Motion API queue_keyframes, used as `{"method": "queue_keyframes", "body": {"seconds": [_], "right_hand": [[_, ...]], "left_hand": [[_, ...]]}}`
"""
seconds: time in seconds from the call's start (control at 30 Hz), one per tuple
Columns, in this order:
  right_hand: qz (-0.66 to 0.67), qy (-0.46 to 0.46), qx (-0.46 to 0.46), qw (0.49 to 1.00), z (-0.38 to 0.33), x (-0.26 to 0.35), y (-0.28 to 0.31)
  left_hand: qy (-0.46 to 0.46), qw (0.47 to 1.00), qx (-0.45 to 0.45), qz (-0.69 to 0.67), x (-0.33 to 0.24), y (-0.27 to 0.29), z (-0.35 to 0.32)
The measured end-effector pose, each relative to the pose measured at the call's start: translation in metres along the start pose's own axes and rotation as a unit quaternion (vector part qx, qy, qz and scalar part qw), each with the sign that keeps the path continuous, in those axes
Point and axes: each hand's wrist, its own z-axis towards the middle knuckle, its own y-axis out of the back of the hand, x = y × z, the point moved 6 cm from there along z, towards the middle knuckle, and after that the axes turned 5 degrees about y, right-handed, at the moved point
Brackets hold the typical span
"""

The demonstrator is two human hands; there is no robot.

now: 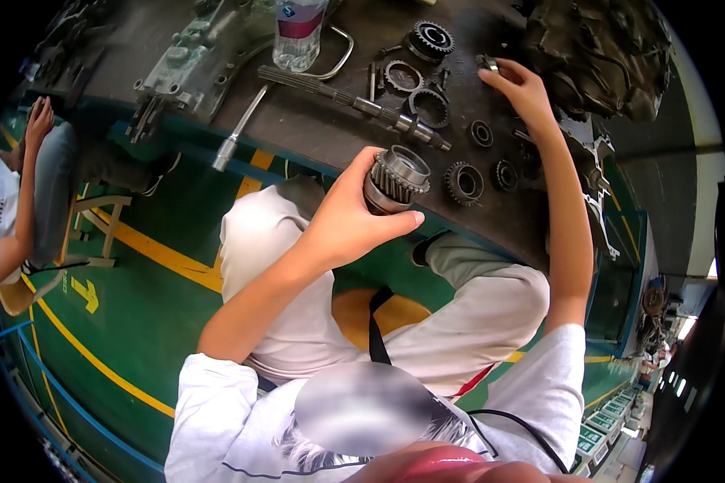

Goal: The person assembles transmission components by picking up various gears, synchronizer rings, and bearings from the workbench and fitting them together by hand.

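And here's your left grip (348, 211), right in the middle of the frame, closed around a toothed gear assembly (396, 181), fingers behind it, thumb along the near side, holding it up just off the table's edge over your lap. Up at the upper right, your right grip (526, 92) has thumb and fingers pinched on a small metal part (488, 62), right beside the big dark casing (600, 60). Across the table (302, 133), a long splined shaft (362, 105) lies diagonally at upper centre, with 2 toothed rings (388, 75) just beyond it and a larger gear (431, 39) above those. Right of centre, there's a small bearing (473, 134), then 2 more gears (453, 185) side by side below it. Top centre, a clear bottle (298, 44) stands near a socket wrench (232, 143), whose head juts past the table's edge, and a pale metal housing (181, 76) fills the upper left.
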Motion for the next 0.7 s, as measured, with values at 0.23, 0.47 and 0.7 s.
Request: {"method": "queue_keyframes", "body": {"seconds": [0.23,0.47,0.7], "right_hand": [[0.21,0.05,0.113,0.97,-0.125,0.09,-0.031],[0.058,0.215,0.133,0.966,-0.158,0.115,-0.037],[0.126,0.141,0.136,0.972,-0.17,0.105,-0.044]], "left_hand": [[-0.014,0.999,-0.006,0.04,0.005,-0.004,0.003],[-0.062,0.994,0.021,0.086,0.001,-0.024,0.001],[-0.062,0.987,0.053,0.136,0.005,-0.039,-0.001]]}}
